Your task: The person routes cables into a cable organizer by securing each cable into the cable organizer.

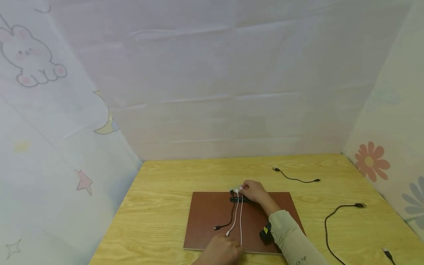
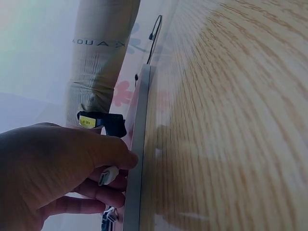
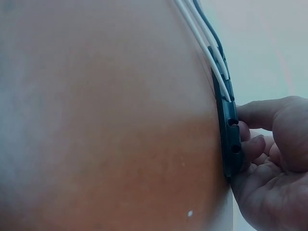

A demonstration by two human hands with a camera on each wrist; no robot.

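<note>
On the right sleeve (image 1: 291,235), over the brown board's (image 1: 202,221) near right corner, dark letters (image 2: 98,43) showed A, U and A, while the yellow label (image 2: 87,121) on the black wrist device (image 2: 115,127) was too small to read.

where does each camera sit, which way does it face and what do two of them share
Head: worn on the head, facing forward and down at the brown board on the wooden table; left hand, right hand and right sleeve show.
Left wrist: on the left wrist, facing past that hand along the board's edge; left hand and right sleeve show.
Right wrist: on the right wrist, facing the black cable holder; right hand shows.
Shared: head and right wrist both see the holder.
</note>
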